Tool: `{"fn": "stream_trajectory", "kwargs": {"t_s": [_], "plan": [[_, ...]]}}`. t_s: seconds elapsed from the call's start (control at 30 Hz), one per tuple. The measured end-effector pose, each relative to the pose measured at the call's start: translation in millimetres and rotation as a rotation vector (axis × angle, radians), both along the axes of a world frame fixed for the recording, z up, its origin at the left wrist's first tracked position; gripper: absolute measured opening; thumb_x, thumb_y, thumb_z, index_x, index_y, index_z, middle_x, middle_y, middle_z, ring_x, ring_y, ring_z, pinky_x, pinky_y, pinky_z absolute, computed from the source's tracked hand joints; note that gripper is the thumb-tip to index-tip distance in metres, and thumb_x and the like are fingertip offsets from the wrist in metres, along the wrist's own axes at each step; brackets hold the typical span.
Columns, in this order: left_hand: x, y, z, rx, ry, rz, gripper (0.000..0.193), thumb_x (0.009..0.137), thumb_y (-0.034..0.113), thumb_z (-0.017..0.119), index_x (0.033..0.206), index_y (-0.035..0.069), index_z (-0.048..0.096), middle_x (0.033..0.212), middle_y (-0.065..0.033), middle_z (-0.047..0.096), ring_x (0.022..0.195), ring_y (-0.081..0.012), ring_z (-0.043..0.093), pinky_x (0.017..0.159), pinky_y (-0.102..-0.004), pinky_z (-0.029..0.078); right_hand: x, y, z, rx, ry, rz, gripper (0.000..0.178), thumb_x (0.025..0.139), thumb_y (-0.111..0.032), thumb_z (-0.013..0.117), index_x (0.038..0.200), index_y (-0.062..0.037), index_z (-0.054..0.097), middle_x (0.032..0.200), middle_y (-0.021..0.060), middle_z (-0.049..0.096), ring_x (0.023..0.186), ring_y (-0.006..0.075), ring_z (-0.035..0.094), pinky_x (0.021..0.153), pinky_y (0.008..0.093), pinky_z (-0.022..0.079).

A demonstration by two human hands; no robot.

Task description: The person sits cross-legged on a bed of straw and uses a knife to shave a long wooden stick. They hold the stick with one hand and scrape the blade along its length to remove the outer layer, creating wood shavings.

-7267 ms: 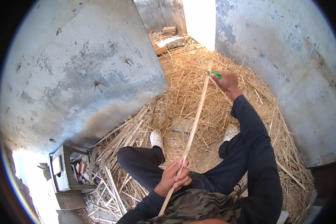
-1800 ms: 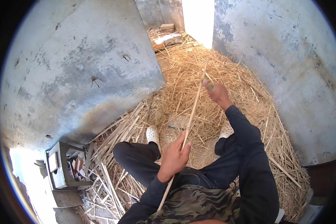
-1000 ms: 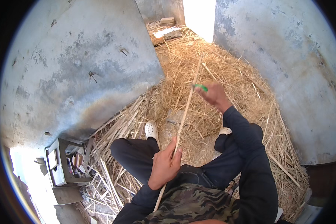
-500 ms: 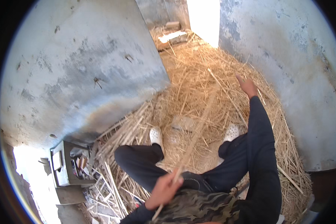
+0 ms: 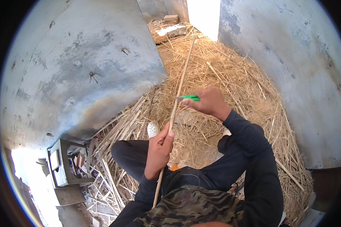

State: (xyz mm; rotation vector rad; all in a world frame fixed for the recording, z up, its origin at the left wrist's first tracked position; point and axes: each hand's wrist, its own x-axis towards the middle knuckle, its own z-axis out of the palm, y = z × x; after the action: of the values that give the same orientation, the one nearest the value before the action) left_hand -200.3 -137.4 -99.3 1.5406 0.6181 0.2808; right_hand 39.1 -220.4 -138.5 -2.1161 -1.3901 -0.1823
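Observation:
A long pale stalk [image 5: 182, 77] slants up from my lap toward the far end of the room. My left hand [image 5: 160, 149] is wrapped round its lower part, with the butt end running down past my wrist. Farther up, my right hand [image 5: 210, 101] grips a small green-handled knife [image 5: 191, 98]. Its short blade points left and meets the stalk, or lies right against it, above my left hand. The cutting edge is too small to make out.
Loose straw and shavings [image 5: 231, 83] cover the floor around my white clogs [image 5: 153, 129]. Split stalks [image 5: 121, 132] are piled at left, beside a small open cabinet [image 5: 64, 166]. Stained grey walls [image 5: 83, 56] stand on both sides; a bright doorway [image 5: 204, 19] is ahead.
My right hand has come back from the far right to the stalk, and the green knife now shows in it. My left hand has moved up and forward; the blurred stalk is now steady and more upright.

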Motion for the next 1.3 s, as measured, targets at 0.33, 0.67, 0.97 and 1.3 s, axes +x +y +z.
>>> {"fn": "stream_trajectory", "kwargs": {"t_s": [0.33, 0.67, 0.97, 1.3], "plan": [[-3, 0, 7, 0.217, 0.016, -0.039, 0.042, 0.100, 0.017, 0.050, 0.134, -0.008, 0.047, 0.113, -0.0157, 0.065, 0.095, -0.0087, 0.056, 0.084, -0.0245, 0.046, 3, 16, -6, 0.115, -0.004, 0.074, 0.070, 0.079, -0.075, 0.053, 0.052, -0.0110, 0.054, 0.043, 0.0089, 0.045, 0.041, 0.0279, 0.052, 0.042, 0.0401, 0.039], [-16, -7, -5, 0.289, 0.079, -0.050, 0.043, 0.098, 0.017, 0.052, 0.134, -0.006, 0.047, 0.085, -0.0124, 0.063, 0.072, -0.0069, 0.050, 0.067, -0.0236, 0.046, 42, 18, -28, 0.141, -0.221, 0.008, 0.071, 0.077, -0.081, 0.050, 0.052, -0.0151, 0.055, 0.039, -0.0009, 0.040, 0.034, 0.0135, 0.043, 0.035, 0.0313, 0.032], [-55, -27, -4, 0.195, 0.050, -0.099, 0.044, 0.098, 0.014, 0.052, 0.136, -0.006, 0.045, 0.074, -0.0020, 0.052, 0.068, -0.0041, 0.042, 0.059, -0.0206, 0.039, 100, 7, -30, -0.061, -0.139, -0.256, 0.072, 0.086, -0.078, 0.039, 0.056, -0.0148, 0.057, 0.044, -0.0037, 0.038, 0.038, 0.0100, 0.039, 0.036, 0.0317, 0.031], [-65, -30, -10, 0.068, 0.116, -0.197, 0.044, 0.100, 0.015, 0.050, 0.139, -0.005, 0.042, 0.073, 0.0036, 0.044, 0.066, -0.0033, 0.038, 0.057, -0.0193, 0.034, 146, -13, -52, -0.096, -0.180, -0.471, 0.078, 0.085, -0.079, 0.037, 0.052, -0.0110, 0.055, 0.043, 0.0009, 0.044, 0.039, 0.0154, 0.046, 0.038, 0.0333, 0.035]]}}
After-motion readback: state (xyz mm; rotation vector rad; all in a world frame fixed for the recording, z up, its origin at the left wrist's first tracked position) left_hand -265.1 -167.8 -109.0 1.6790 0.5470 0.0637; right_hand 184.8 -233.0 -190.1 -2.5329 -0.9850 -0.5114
